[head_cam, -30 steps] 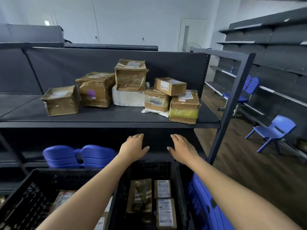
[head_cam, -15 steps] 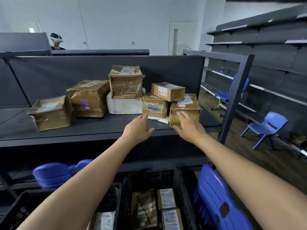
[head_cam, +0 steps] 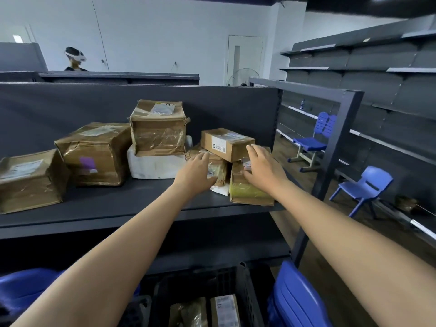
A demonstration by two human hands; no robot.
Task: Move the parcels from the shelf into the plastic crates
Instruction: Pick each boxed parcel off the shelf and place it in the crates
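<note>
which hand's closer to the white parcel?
Left. The left hand is just right of the white parcel, at the small box beside it; the right hand is farther right, on the yellow-taped box.

Up at ten o'clock we've got a person [head_cam: 75, 58] in a white headset, behind the far partition. Just past twelve, a white door [head_cam: 245, 53], with a round fan [head_cam: 244, 76] low in front of it. Grey wall racks [head_cam: 377, 57] fill two o'clock. At three we spot a blue chair [head_cam: 313, 140], and a smaller blue chair [head_cam: 364, 186] nearer us on the wooden floor [head_cam: 330, 232]. Stacked blue chairs [head_cam: 297, 300] at five, and more blue seats [head_cam: 21, 289] at eight.
</note>
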